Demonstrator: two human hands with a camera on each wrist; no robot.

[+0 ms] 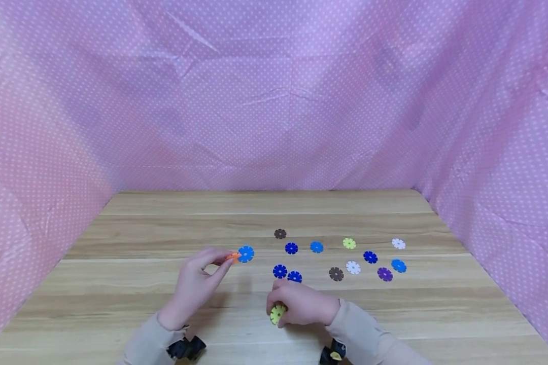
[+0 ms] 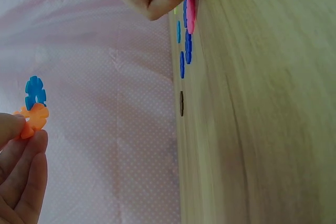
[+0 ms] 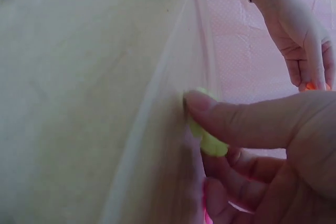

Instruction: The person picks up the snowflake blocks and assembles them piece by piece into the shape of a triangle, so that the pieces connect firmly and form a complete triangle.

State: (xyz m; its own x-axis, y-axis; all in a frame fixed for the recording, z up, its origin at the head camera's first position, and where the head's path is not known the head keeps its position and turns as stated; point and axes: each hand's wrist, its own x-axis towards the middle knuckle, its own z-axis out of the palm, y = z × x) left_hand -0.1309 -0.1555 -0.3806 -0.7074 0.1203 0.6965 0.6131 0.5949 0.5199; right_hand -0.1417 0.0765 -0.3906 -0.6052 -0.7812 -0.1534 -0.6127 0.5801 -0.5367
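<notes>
Pink is barely showing: in the left wrist view a pink disc [image 2: 190, 14] is peeking out below the right hand [image 1: 303, 301], which is hiding it from the head camera. At eleven o'clock from that hand, a dark blue disc [image 1: 294, 276] is losing its lower edge behind the knuckles. The left hand's fingers are covering part of the orange disc [image 1: 234, 257], so how deeply it is meeting the blue disc [image 1: 245, 254] is proving hard to make out.

Both hands are working well apart. The left hand [image 1: 198, 281] is pinching orange between thumb and fingertips at its own two o'clock, above the wooden table [image 1: 132, 284], with blue jutting out beyond. The right is pinching a yellow-green disc [image 1: 278, 314] at its eight o'clock, thumb lying across one face; whether its other fingers are touching pink, I'm not able to tell. At two o'clock from it, a brown disc [image 1: 336, 274] is lying flat.
</notes>
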